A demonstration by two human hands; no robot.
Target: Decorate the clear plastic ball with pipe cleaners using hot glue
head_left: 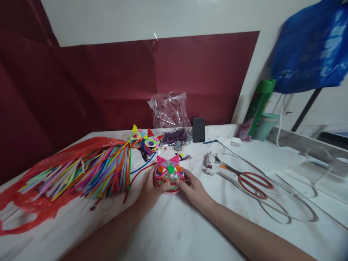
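A small cat-face craft (169, 171) with pink ears, orange eyes and a green nose is between my two hands at the middle of the table. My left hand (151, 188) grips its left side, thumb on the lower front. On the other side, my right hand (192, 188) holds it the same way, its thumb pressing near the mouth. The fingers behind the craft are hidden. A red pipe cleaner (136, 178) lies just left of my left hand. Behind it, two finished-looking colourful cat faces (151, 143) rest near a blue pipe cleaner (145, 165).
Many coloured pipe cleaners (108, 170) lie on a red plastic bag (40, 203) at left. To the right are a glue gun (210, 165), red-handled scissors (255, 185) and looping cords. A dark phone (198, 130) and a clear plastic bag (171, 112) stand at the back.
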